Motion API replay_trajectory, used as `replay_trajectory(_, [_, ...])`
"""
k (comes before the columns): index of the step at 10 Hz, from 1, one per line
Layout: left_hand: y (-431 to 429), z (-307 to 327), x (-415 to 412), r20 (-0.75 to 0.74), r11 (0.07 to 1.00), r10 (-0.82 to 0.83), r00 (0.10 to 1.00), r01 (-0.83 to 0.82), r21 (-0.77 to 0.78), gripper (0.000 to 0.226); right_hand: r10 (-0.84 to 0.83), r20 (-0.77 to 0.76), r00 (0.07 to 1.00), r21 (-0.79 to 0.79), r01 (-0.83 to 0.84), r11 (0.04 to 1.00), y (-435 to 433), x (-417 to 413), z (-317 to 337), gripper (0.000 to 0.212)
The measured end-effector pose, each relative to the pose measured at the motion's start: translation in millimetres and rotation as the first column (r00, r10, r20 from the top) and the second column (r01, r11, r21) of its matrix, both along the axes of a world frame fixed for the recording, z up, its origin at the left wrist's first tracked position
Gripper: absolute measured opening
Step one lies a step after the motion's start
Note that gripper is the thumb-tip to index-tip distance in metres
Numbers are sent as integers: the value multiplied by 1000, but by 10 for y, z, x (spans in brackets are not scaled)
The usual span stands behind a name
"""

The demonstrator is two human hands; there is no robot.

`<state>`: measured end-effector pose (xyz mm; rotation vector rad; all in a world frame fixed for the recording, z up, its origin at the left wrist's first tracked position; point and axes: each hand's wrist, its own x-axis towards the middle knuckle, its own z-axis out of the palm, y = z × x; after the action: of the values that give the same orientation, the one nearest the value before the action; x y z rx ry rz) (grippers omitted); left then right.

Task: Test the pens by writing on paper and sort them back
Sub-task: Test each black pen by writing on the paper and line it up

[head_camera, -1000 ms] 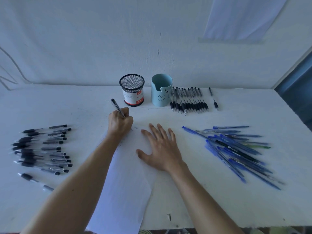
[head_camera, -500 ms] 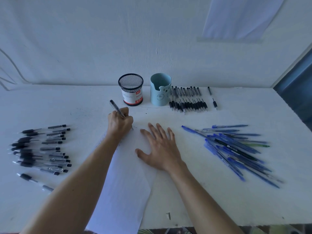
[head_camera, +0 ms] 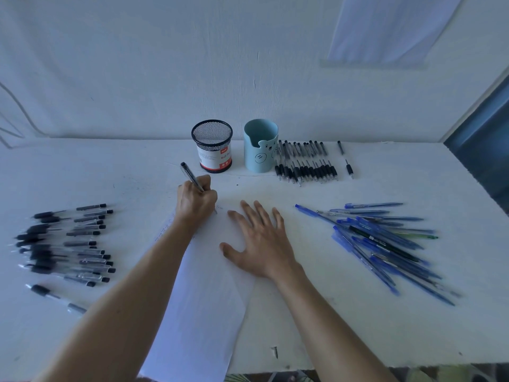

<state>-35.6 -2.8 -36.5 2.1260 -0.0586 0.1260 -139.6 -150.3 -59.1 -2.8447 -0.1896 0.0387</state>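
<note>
My left hand [head_camera: 196,202] grips a black pen [head_camera: 189,175] with its tip down on the far end of a white sheet of paper [head_camera: 203,304], where small scribbles show. My right hand [head_camera: 259,241] lies flat, fingers spread, pressing on the sheet's right edge. A pile of black pens [head_camera: 66,244] lies at the left. Blue pens [head_camera: 385,241] are heaped at the right. A neat row of black pens [head_camera: 305,164] lies at the back beside the cups.
A black mesh pen cup [head_camera: 212,146] and a light blue cup [head_camera: 260,146] stand at the back centre of the white table [head_camera: 358,326]. One lone black pen [head_camera: 56,298] lies front left. A wall closes off the far side; the table's front edge is near.
The left hand has barely shifted while the pen tip stays on the paper. The right hand has kept its place on the sheet.
</note>
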Motion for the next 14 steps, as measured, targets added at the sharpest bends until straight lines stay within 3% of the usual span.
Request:
replay_trajectory(6, [-34,-1,17,-38,999,32,999,-31,19,31,10,-9,1000,-17,-10,1000,-4,-1,11,88])
replay_trajectory(8, [63,-50,54,-33,944,21,999,-30,-328,16,-65,-1,998,55,65,996,-15,2,10,66])
replay_trajectory(9, [43,-57,56,-46,965,37,998,-48,-259,52,-151,6,989,49,150,987,11,-26,21,77])
replay_trajectory(13, [-20,-17,-42,-23,988,-52,998,48,-146,40,-212,-15,977,35,212,977,8,-49,59,61])
replay_trajectory(14, [-21,-12,-50,2,995,-87,996,87,-56,37,-205,7,979,28,205,978,15,-49,68,57])
